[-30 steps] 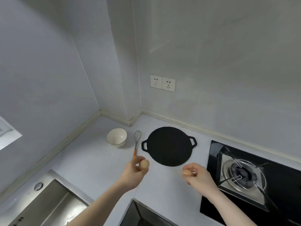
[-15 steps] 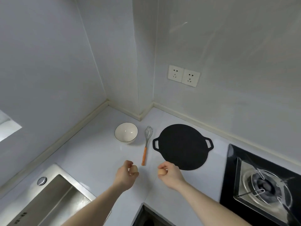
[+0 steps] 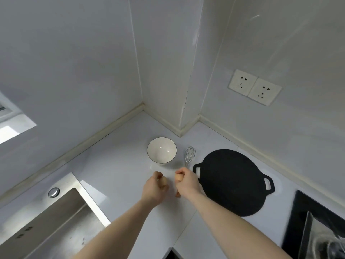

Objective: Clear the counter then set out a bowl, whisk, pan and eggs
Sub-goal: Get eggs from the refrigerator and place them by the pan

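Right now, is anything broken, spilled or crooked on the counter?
Nothing stands out. The bowl sits upright, the whisk lies beside the pan, and each of the hands, left and right, holds a whole egg. No spills show.

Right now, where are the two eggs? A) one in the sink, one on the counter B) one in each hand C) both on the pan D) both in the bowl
B: the left hand grips one egg and the right hand grips the other egg, both held above the counter; the bowl and pan hold nothing.
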The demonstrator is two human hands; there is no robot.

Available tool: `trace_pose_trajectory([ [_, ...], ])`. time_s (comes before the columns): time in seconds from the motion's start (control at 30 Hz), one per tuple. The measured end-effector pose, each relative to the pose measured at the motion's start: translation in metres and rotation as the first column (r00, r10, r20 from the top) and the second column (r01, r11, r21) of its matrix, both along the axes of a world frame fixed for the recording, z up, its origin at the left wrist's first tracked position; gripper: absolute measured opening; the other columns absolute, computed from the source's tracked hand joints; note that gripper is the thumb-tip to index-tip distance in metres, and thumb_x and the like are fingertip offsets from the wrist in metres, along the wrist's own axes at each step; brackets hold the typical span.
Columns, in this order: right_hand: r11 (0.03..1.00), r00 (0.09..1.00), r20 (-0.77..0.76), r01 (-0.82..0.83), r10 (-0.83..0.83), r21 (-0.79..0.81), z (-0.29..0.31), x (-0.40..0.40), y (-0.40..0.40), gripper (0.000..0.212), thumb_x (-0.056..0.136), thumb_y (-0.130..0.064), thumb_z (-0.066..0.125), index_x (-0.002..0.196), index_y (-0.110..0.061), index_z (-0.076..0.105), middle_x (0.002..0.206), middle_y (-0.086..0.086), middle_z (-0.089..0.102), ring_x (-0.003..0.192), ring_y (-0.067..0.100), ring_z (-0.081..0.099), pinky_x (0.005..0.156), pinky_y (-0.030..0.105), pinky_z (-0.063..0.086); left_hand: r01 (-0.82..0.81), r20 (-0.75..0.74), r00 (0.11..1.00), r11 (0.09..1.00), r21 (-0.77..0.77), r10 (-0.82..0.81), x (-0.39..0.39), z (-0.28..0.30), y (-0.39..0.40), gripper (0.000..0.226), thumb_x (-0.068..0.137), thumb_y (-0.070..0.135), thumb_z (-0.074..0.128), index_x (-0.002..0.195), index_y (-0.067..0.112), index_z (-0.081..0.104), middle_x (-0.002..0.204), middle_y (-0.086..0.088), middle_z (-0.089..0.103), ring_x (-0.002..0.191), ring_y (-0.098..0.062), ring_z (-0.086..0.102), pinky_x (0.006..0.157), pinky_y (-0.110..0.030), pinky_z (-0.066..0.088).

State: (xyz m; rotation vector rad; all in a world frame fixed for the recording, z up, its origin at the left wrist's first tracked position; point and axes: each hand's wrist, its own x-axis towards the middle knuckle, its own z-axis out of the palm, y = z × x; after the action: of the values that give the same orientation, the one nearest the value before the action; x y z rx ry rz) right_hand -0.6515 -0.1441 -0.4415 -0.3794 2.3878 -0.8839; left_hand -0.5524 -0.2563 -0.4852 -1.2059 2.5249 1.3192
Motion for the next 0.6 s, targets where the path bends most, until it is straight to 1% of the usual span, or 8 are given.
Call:
trace_pose_trajectory([
  [0.03, 1.0, 1.0, -0.003, -0.01, 0.01, 0.006, -0.003, -0.001, -0.004, 0.037, 0.085, -0.004, 0.045, 0.104, -0.03, 0.063, 0.095, -0.006, 0.063, 0.071, 0.023, 0.067, 0.034, 0.018, 0.044, -0.003, -0.003, 1.0, 1.0, 0.006, 0.003, -0.002, -0.003, -0.003, 0.048, 0.086, 0.026, 0.064, 0.132, 0.017, 0.052, 0.12, 0.002, 0.066, 0.099, -0.026, 0.065, 0.082, -0.033, 0.051],
  [0.07, 1.0, 1.0, -0.014, -0.022, 0.022, 0.007, -0.007, -0.003, -0.008, 0.036, 0.085, -0.003, 0.046, 0.104, -0.029, 0.063, 0.096, -0.006, 0.063, 0.073, 0.026, 0.067, 0.037, 0.022, 0.049, -0.006, -0.009, 1.0, 1.0, 0.013, 0.007, -0.003, -0.006, -0.005, 0.048, 0.086, 0.026, 0.064, 0.132, 0.017, 0.052, 0.119, 0.003, 0.066, 0.098, -0.026, 0.065, 0.083, -0.034, 0.051],
  [0.13, 0.998, 0.996, -0.058, -0.06, 0.061, 0.032, -0.018, -0.008, -0.017, 0.035, 0.085, -0.005, 0.05, 0.107, -0.028, 0.065, 0.1, -0.006, 0.066, 0.083, 0.027, 0.069, 0.058, 0.035, 0.061, -0.021, -0.026, 0.999, 0.999, 0.03, 0.021, -0.007, -0.013, -0.011, 0.047, 0.085, 0.026, 0.064, 0.13, 0.018, 0.053, 0.12, 0.005, 0.065, 0.096, -0.025, 0.065, 0.083, -0.034, 0.052],
  [0.2, 0.992, 0.987, -0.117, -0.096, 0.106, 0.087, -0.025, -0.011, -0.023, 0.034, 0.086, -0.006, 0.055, 0.111, -0.026, 0.066, 0.105, -0.005, 0.069, 0.095, 0.022, 0.067, 0.077, 0.031, 0.058, -0.029, -0.045, 0.999, 0.999, 0.039, 0.03, -0.013, -0.016, -0.015, 0.046, 0.084, 0.025, 0.065, 0.128, 0.018, 0.055, 0.12, 0.005, 0.064, 0.097, -0.024, 0.066, 0.086, -0.035, 0.053],
  [0.27, 0.987, 0.979, -0.156, -0.117, 0.134, 0.111, -0.03, -0.015, -0.026, 0.034, 0.086, -0.005, 0.061, 0.114, -0.024, 0.065, 0.106, -0.005, 0.071, 0.099, 0.019, 0.064, 0.079, 0.025, 0.051, -0.023, -0.062, 0.998, 0.999, 0.035, 0.025, -0.018, -0.019, -0.018, 0.047, 0.084, 0.026, 0.067, 0.129, 0.017, 0.056, 0.122, 0.002, 0.06, 0.098, -0.025, 0.066, 0.09, -0.036, 0.052],
  [0.4, 0.989, 0.973, -0.182, -0.125, 0.139, 0.085, -0.032, -0.019, -0.027, 0.034, 0.086, -0.002, 0.062, 0.115, -0.02, 0.062, 0.103, -0.006, 0.071, 0.086, 0.01, 0.055, 0.072, 0.019, 0.042, -0.05, -0.104, 0.993, 0.996, 0.07, 0.057, -0.025, -0.025, -0.022, 0.049, 0.085, 0.023, 0.068, 0.132, 0.014, 0.057, 0.127, -0.004, 0.055, 0.097, -0.024, 0.069, 0.092, -0.035, 0.053],
  [0.47, 0.991, 0.976, -0.176, -0.12, 0.13, 0.067, -0.032, -0.02, -0.028, 0.033, 0.086, -0.001, 0.059, 0.113, -0.018, 0.062, 0.098, -0.008, 0.068, 0.085, 0.008, 0.053, 0.071, 0.019, 0.041, -0.052, -0.111, 0.992, 0.994, 0.091, 0.062, -0.026, -0.025, -0.022, 0.051, 0.087, 0.023, 0.068, 0.135, 0.013, 0.056, 0.13, -0.004, 0.054, 0.09, -0.019, 0.07, 0.089, -0.032, 0.053],
  [0.6, 0.991, 0.969, -0.211, -0.113, 0.127, 0.077, -0.032, -0.021, -0.027, 0.028, 0.085, -0.002, 0.06, 0.108, -0.019, 0.061, 0.109, -0.006, 0.063, 0.09, 0.007, 0.048, 0.074, 0.018, 0.038, -0.052, -0.115, 0.991, 0.993, 0.106, 0.064, -0.025, -0.027, -0.022, 0.054, 0.087, 0.023, 0.071, 0.138, 0.012, 0.055, 0.133, -0.002, 0.053, 0.08, -0.008, 0.063, 0.085, -0.022, 0.046],
])
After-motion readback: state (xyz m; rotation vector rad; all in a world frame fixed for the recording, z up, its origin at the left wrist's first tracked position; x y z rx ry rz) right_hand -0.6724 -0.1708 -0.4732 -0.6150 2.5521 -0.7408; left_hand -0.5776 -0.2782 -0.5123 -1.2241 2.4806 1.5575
